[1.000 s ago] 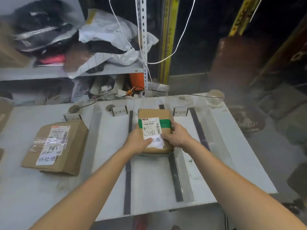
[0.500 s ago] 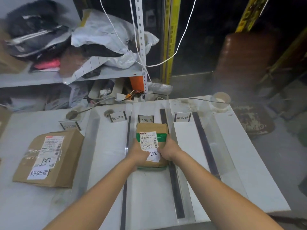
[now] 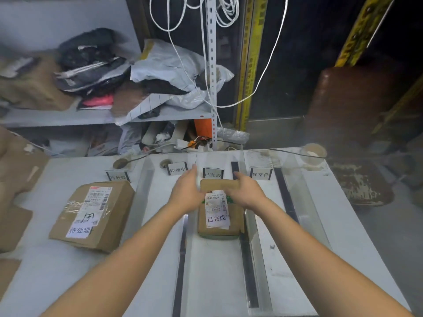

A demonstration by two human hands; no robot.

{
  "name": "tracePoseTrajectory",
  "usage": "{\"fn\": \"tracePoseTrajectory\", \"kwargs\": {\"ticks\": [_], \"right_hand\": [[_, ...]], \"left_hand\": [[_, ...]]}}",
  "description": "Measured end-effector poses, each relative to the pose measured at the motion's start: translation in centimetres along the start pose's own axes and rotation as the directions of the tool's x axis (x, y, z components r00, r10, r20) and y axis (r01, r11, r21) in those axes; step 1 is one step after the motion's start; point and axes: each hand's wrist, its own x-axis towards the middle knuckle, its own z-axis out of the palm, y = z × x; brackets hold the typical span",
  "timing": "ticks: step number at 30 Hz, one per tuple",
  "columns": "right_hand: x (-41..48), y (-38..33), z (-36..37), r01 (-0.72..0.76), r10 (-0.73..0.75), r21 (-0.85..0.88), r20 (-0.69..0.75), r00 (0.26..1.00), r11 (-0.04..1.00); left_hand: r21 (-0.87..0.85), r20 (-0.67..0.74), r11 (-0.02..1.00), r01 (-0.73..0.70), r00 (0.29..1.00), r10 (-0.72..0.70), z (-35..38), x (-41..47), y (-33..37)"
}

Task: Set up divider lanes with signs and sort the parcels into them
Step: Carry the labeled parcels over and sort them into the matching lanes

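A small brown parcel (image 3: 219,227) with a green band and a white label reading 已完成 lies flat on the white table (image 3: 343,248). It sits in the lane between two clear dividers on dark strips (image 3: 182,259) (image 3: 248,259), below the 已完成 sign (image 3: 212,173). My left hand (image 3: 186,193) is beside its far left corner with the fingers stretched forward. My right hand (image 3: 248,192) lies flat over its far right corner. A larger taped parcel (image 3: 91,216) labelled 待处理 rests in the left lane. The 处理中 sign (image 3: 176,169) and the 异常件 sign (image 3: 261,173) stand at the back.
A third divider strip (image 3: 286,195) runs on the right. A tape roll (image 3: 313,153) sits at the far right table corner. Flattened cardboard (image 3: 13,179) lies at the left edge. Behind the table are a cluttered shelf (image 3: 103,115) and hanging white cables (image 3: 206,65).
The small parcel came toward me along the lane and now lies flat. Both hands slid from its sides to its far end and their fingers have loosened.
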Motion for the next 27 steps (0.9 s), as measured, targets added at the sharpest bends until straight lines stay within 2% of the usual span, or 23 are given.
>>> {"fn": "tracePoseTrajectory", "kwargs": {"ticks": [4, 7, 10, 12, 14, 19, 27], "right_hand": [[-1.8, -2.9, -2.8, 0.201, -0.208, -0.211, -0.011, 0.978, 0.957], [-3.2, -5.9, -3.5, 0.366, -0.391, -0.335, -0.006, 0.921, 0.868], [-4.4, -9.0, -2.6, 0.482, -0.525, -0.446, 0.033, 0.851, 0.754], [-5.4, -10.8, -1.3, 0.517, -0.571, -0.531, 0.074, 0.817, 0.671], [-6.4, -12.6, 0.4, 0.53, -0.583, -0.565, 0.104, 0.806, 0.632], [-9.4, -18.0, 5.2, 0.583, -0.618, -0.566, 0.157, 0.77, 0.582], [-14.5, -28.9, 15.1, 0.588, -0.634, -0.613, 0.178, 0.753, 0.527]], "left_hand": [[0.244, -0.125, 0.97, 0.007, 0.992, 0.024, -5.4, -2.4, -0.3], [0.425, -0.205, 0.902, 0.078, 0.979, 0.012, -8.3, -4.9, -1.7], [0.517, -0.283, 0.845, 0.135, 0.959, 0.021, -10.8, -7.8, -3.4], [0.518, -0.316, 0.838, 0.169, 0.949, 0.004, -12.5, -9.7, -4.9], [0.518, -0.346, 0.83, 0.207, 0.938, -0.019, -14.4, -11.7, -6.6], [0.452, -0.458, 0.821, 0.348, 0.881, -0.122, -18.8, -16.6, -12.0], [0.403, -0.483, 0.801, 0.442, 0.846, -0.224, -26.2, -24.5, -25.2]]}}
